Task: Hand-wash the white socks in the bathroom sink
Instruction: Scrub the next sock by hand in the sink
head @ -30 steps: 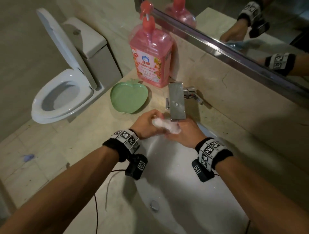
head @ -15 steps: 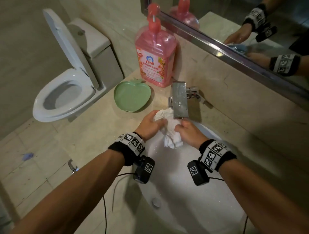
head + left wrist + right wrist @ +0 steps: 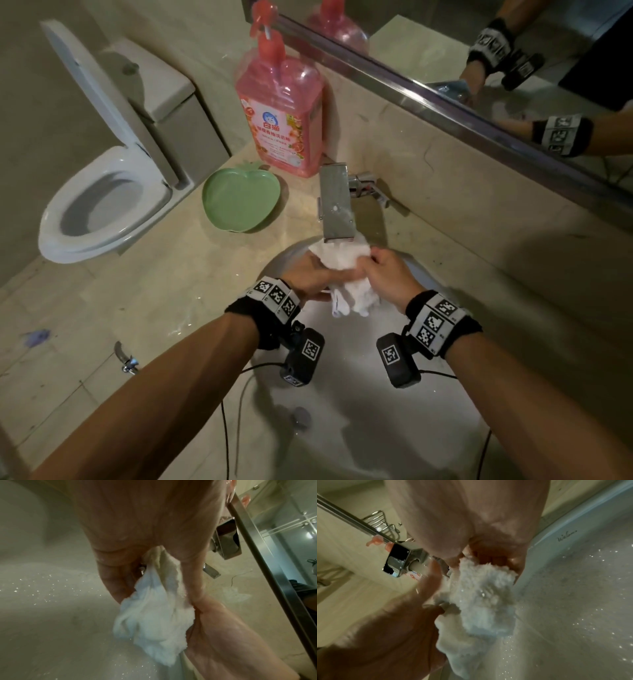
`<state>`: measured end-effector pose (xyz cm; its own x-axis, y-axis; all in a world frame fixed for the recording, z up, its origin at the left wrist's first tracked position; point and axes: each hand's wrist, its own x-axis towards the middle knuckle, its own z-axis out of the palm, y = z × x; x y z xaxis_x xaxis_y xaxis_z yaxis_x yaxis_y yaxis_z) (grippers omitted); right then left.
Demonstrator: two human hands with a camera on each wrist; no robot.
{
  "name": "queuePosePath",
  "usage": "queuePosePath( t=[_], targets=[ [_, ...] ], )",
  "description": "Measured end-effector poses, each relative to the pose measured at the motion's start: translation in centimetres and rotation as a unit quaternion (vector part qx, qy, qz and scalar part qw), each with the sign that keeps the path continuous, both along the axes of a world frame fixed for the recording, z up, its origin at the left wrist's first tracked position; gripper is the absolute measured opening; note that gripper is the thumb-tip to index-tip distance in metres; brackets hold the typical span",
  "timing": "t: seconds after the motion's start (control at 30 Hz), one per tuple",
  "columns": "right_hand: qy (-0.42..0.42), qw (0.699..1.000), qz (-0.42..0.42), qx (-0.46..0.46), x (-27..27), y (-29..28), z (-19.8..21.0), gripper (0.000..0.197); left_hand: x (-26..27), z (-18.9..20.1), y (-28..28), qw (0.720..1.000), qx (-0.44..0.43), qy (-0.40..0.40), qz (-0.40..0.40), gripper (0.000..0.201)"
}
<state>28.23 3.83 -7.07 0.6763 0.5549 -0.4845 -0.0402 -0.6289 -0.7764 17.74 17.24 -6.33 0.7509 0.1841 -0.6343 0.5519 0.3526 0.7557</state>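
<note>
A wet white sock (image 3: pixel 346 274) hangs bunched between both hands over the white sink (image 3: pixel 342 428), just under the chrome faucet spout (image 3: pixel 337 205). My left hand (image 3: pixel 311 274) grips its left side; in the left wrist view the sock (image 3: pixel 154 618) droops from the curled fingers (image 3: pixel 116 578). My right hand (image 3: pixel 383 270) pinches the right side, and in the right wrist view the fluffy sock (image 3: pixel 484 599) spills out below that hand (image 3: pixel 488 555). Droplets speckle the basin.
A pink pump bottle of detergent (image 3: pixel 281 120) stands behind the faucet, with a green apple-shaped dish (image 3: pixel 239 200) to its left on the beige counter (image 3: pixel 154 291). A toilet (image 3: pixel 102 195) with raised lid is at the far left. A mirror (image 3: pixel 479 51) runs along the back wall.
The sock was balled tight between both hands under the spout; now the hands have spread it out, so it hangs loose and stretched, lower over the basin.
</note>
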Motion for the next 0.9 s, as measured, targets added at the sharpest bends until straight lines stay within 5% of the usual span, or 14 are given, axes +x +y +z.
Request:
queuePosePath(
  t=[0.23,0.47,0.7,0.83,0.9],
  targets=[
    [0.061,0.996,-0.058,0.038,0.9,0.0,0.0,0.020,-1.0,0.0,2.8,0.999,0.026,0.003,0.017,0.044],
    [0.075,0.992,0.058,0.087,-0.1,1.8,0.5,0.023,-2.1,0.6,4.0,0.987,0.149,-0.001,0.062,0.029],
    [0.149,0.985,-0.005,0.085,0.1,2.6,-0.4,0.018,-4.3,0.7,5.6,0.992,0.050,-0.012,0.119,0.031],
    [0.131,0.985,0.044,0.107,-0.6,2.9,-0.2,0.054,-4.5,1.5,5.1,0.993,0.065,-0.020,0.098,0.036],
    [0.109,0.983,0.103,0.101,-0.8,2.8,-0.1,0.050,-4.3,1.9,4.8,0.992,0.107,-0.023,0.065,0.051]
  ],
)
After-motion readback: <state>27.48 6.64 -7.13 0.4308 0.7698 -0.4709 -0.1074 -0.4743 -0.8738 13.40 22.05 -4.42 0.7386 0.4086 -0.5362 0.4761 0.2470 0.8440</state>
